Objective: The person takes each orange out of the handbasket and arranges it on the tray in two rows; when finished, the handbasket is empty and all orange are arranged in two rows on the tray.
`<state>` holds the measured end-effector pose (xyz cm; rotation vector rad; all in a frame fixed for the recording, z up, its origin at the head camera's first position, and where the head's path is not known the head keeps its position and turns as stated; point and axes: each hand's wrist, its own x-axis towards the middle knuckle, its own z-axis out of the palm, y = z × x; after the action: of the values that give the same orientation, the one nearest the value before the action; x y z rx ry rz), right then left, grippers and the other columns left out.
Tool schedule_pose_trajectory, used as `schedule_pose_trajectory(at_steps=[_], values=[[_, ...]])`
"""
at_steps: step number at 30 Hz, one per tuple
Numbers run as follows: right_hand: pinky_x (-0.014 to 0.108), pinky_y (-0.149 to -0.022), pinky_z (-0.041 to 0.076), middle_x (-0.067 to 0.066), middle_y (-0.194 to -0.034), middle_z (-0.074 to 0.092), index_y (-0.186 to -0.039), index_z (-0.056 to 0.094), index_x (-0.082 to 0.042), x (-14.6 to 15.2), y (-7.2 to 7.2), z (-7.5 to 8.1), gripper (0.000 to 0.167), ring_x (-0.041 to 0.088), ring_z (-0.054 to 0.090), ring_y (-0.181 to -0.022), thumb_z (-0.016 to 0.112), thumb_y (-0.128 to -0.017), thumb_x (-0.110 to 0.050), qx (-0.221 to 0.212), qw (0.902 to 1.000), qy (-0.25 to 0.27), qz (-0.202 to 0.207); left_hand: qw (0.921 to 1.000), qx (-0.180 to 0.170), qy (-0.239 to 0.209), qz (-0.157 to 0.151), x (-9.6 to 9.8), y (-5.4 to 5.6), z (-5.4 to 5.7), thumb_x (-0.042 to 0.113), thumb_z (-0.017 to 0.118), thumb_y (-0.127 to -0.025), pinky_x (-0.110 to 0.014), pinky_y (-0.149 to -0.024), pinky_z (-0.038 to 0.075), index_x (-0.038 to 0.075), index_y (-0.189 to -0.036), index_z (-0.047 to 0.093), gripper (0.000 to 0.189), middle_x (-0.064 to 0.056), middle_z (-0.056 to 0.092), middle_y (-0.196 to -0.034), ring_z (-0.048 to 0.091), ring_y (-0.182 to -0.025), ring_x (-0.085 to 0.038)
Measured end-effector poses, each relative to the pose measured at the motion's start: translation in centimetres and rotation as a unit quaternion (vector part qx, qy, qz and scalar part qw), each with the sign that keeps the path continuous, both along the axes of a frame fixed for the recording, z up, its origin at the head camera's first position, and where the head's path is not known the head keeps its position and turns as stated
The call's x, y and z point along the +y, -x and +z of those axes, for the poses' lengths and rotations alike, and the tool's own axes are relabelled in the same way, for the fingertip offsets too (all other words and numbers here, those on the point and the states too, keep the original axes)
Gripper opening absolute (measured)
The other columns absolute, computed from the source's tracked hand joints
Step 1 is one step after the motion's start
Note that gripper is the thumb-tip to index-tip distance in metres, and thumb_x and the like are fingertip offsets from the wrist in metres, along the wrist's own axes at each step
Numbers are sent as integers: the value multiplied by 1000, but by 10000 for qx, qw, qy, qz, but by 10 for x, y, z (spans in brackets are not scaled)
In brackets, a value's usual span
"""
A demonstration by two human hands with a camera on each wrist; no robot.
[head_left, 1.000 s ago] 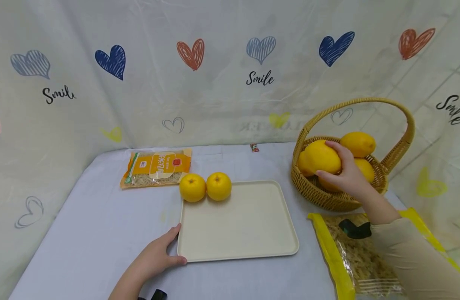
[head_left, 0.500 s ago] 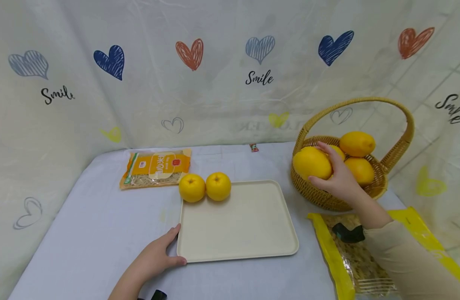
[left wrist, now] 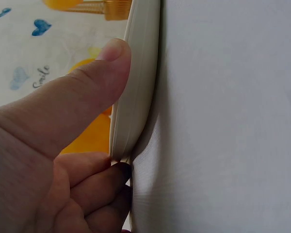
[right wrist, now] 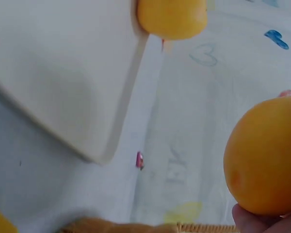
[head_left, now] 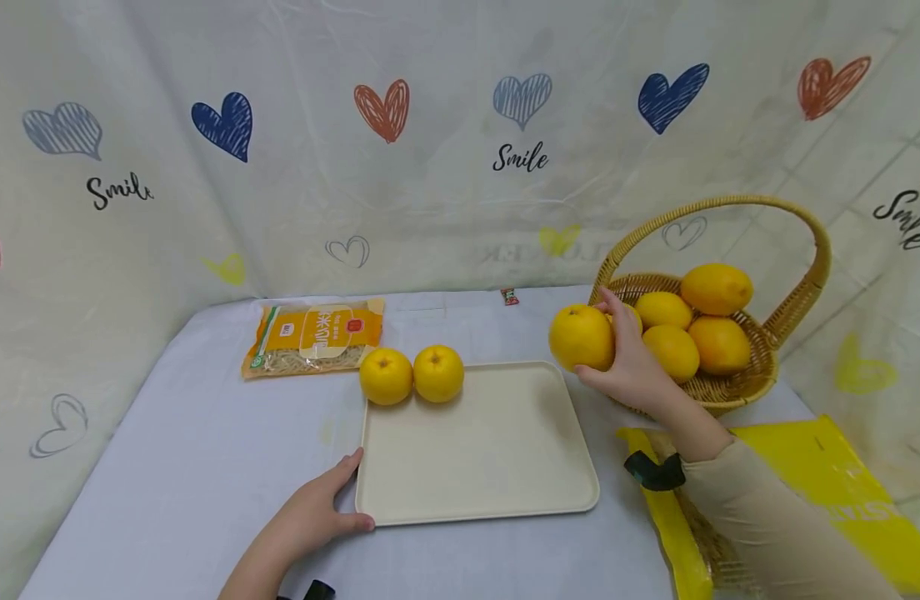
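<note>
A cream rectangular tray lies on the white cloth. My left hand holds its near left corner, the thumb against the rim in the left wrist view and the fingers curled at the edge. My right hand grips a round yellow orange in the air, between the tray's far right corner and the wicker basket; in the right wrist view this orange shows a small nub. Two similar oranges sit side by side at the tray's far left. Several yellow fruits, one lemon-shaped, lie in the basket.
An orange-and-clear packet of noodles lies behind the tray on the left. A large yellow bag lies under my right forearm. A tiny wrapped packet is at the back edge. The basket's tall handle arches over the fruit.
My right hand has lifted the orange out of the basket and carried it left toward the tray. More fruit in the basket now shows. The left hand and tray have stayed put.
</note>
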<state>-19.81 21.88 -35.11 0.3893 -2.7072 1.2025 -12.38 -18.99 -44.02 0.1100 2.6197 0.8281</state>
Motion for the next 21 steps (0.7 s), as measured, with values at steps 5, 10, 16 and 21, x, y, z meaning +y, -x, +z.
schedule_pose_trajectory(at_steps=[5,10,16,21], values=[[52,-90,37,18,-139,18,-143,14,-15,-20,7,-5,90,34,33,-114,69,-73,-15,-205,9998,37,-63,10000,15,22,9,0,0,-1,49,79,-58,-54,-103,32,17,-142,32,102,-13,38,-143,36,-130,-35],[48,-90,42,18,-138,26,-138,19,-10,-49,18,-13,84,34,43,-109,71,-72,-11,-450,9962,740,6,10000,43,-22,21,-2,0,0,48,79,-58,-54,-102,32,17,-142,31,102,-13,37,-143,35,-130,-36],[49,-101,37,15,-138,33,-136,21,-9,-80,23,-28,83,33,42,-118,74,-72,-7,-571,9923,1101,-77,10000,26,-58,24,-2,0,-2,49,79,-57,-54,-103,32,17,-142,32,103,-13,38,-143,36,-130,-36],[48,-110,25,12,-146,24,-144,12,-11,-93,22,-37,94,30,31,-130,73,-73,-6,-733,9884,1310,-216,9999,75,-74,-22,-3,0,-3,49,79,-57,-55,-103,32,17,-142,32,103,-13,37,-143,35,-130,-36]])
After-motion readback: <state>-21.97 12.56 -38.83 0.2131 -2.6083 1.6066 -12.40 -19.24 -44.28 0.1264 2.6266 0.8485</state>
